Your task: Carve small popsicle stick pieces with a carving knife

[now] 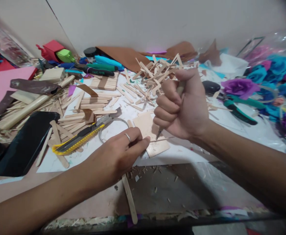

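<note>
Where the hands (120,150) (182,109) converge, a wooden board (145,126) lies between them.

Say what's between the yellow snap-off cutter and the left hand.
Head view: a thin grey loop, partly hidden by the left hand, over white paper.

Head-worn view, forward and down.

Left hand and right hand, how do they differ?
The left hand wears a ring; the right hand shows none. The left hand is palm down at the wooden board, while the right hand is a fist around a pointed tool. Both are ungloved.
</note>
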The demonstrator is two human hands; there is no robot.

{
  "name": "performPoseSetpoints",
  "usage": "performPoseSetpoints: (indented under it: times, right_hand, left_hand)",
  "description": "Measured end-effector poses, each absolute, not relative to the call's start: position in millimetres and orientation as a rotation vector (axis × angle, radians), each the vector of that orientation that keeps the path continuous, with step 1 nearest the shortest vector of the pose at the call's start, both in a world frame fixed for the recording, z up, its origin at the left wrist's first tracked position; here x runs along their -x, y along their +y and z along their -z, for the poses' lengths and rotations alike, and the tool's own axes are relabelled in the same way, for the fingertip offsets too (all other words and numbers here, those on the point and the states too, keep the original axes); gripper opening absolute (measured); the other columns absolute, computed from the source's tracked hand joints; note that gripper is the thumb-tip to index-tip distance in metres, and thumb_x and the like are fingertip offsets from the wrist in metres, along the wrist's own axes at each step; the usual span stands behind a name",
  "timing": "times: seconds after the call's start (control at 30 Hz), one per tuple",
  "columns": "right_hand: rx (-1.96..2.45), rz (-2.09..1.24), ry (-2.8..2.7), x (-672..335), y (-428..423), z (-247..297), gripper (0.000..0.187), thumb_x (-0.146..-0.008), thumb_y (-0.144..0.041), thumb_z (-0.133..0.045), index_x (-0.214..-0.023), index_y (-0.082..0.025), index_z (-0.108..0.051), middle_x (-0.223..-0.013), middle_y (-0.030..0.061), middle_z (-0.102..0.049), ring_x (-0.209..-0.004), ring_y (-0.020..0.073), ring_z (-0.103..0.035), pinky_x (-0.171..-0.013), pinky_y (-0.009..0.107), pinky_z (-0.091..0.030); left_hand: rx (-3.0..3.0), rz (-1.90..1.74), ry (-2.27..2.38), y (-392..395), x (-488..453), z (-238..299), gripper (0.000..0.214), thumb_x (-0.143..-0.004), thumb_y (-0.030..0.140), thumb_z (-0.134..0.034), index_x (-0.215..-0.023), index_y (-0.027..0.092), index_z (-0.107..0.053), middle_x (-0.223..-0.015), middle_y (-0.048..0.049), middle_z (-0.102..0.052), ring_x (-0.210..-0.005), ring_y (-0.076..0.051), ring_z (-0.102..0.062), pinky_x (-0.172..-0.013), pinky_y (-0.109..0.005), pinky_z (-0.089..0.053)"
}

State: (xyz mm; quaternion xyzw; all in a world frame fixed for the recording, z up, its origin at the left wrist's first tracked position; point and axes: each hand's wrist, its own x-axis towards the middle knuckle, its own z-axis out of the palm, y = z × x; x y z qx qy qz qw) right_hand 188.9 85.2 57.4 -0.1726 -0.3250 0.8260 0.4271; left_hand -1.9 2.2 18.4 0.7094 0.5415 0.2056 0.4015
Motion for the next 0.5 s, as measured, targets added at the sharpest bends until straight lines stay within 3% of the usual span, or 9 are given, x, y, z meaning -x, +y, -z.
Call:
performPoseSetpoints:
  times: [0.5]
  right_hand:
    - [0.168,-2.087,-1.298,-193.6,65.9,-56.3,0.054,-0.095,-0.041,-0.056,-0.05,-0.022,-0.03,-0.043,-0.0064,-0.023,-0.039,0.0077,-0.02,-0.041,0.025,-0.023]
  left_hand:
    - [-1.936,-0.442,1.393,-0.4,5.5,-14.1,0.041,-0.106,0.061,-0.049,-0.089,0.025,-0.061,-0.074,0.004,-0.065,-0.065,-0.014,-0.057,-0.06,-0.029,-0.038]
